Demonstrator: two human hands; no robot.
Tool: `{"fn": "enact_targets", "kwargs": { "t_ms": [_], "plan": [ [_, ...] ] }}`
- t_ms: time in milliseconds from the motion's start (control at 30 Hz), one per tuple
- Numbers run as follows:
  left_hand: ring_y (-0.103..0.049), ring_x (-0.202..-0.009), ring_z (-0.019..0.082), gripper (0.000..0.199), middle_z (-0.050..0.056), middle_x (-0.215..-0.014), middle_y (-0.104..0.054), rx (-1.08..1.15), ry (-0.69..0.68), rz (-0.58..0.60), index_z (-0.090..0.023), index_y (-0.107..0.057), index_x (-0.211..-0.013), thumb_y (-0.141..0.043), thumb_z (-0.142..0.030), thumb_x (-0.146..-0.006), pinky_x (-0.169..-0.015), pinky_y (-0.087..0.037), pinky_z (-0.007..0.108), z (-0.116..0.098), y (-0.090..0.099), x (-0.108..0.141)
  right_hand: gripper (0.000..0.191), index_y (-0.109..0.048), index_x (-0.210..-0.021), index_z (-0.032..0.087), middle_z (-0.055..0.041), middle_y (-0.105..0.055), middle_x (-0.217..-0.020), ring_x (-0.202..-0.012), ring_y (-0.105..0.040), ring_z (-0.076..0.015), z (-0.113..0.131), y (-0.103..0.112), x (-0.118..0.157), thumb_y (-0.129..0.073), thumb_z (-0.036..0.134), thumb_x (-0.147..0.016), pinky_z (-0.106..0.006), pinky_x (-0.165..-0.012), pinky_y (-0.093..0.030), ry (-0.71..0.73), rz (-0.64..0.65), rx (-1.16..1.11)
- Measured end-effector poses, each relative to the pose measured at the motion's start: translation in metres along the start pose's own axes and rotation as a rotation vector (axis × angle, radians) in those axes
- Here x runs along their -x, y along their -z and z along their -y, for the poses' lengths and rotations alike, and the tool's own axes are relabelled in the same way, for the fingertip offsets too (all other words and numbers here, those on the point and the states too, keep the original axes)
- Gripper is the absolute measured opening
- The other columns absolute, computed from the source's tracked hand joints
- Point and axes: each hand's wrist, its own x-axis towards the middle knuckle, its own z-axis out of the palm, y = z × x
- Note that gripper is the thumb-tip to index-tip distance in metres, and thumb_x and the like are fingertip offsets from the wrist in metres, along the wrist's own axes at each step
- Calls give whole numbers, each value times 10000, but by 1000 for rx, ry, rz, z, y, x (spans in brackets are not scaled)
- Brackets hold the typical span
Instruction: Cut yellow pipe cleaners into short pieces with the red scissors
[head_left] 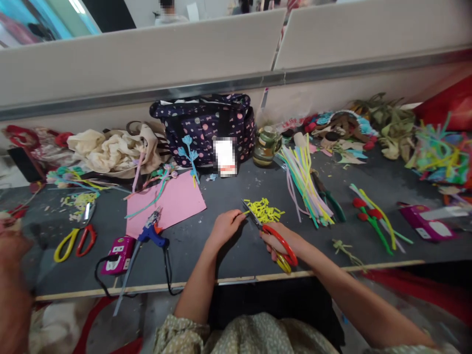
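"How are our hands placed over the table (228, 196)?"

"Our left hand (228, 225) lies low, palm down, its forearm coming in from seven o'clock. Our right hand (275, 241) is curled, with its forearm reaching in from four o'clock."

"And what do we grip?"

"Our left thumb and fingers are pinched together on a small yellow-green strip (246, 213), right by the blades. Our right fingers are closed around the red and yellow handles of the scissors (279, 241), and the blades point toward eleven."

"Is the strip between the blades?"

"We cannot tell; it is too small to see."

"What sits around our scissors?"

"Just beyond the pivot, between twelve and one, we have a loose pile of cut yellow pieces (266, 211). A bundle of fuzzy sticks (304, 184) lies at two. At eleven we see a dark dotted bag (210, 128), and between nine and ten a pink sheet (184, 199). The blue glue gun (153, 235) is at nine, and a co-worker's arm (14, 290) shows blurred at the left edge."
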Motion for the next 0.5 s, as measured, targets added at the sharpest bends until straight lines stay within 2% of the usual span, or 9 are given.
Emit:
{"fn": "enact_targets", "kwargs": {
  "t_ms": [100,167,300,500],
  "plan": [
    [-530,-693,144,306,5,-746,-631,42,28,-45,-204,-639,-861,-397,-379,-928,-647,-346,240,3,-2,-1,214,-493,-744,192,27,-579,-561,-350,-563,-105,-5,1,-1,-503,374,-857,-175,-337,-394,-29,0,-57],
    [-526,-673,139,287,0,-727,-624,36,28,-67,-204,-638,-835,-411,-356,-922,-636,-343,239,5,-4,-2,203,-503,-767,192,27,-582,-575,-367,-581,-115,-7,2,-1,-499,373,-859,-178,-345,-401,-14,7,-49],
    [-511,-637,138,282,-5,-686,-607,1,38,-37,-206,-632,-795,-431,-363,-914,-598,-314,240,7,-5,-2,207,-510,-771,180,20,-584,-596,-382,-596,-115,-9,2,-1,-485,363,-864,-172,-368,-406,30,3,1],
    [-504,-625,134,288,-10,-678,-600,-1,13,-23,-208,-612,-788,-423,-379,-924,-593,-298,240,4,-4,0,189,-542,-864,181,30,-588,-598,-368,-584,-113,-17,1,-4,-462,352,-871,-175,-354,-408,77,3,-53]
  ]
}}
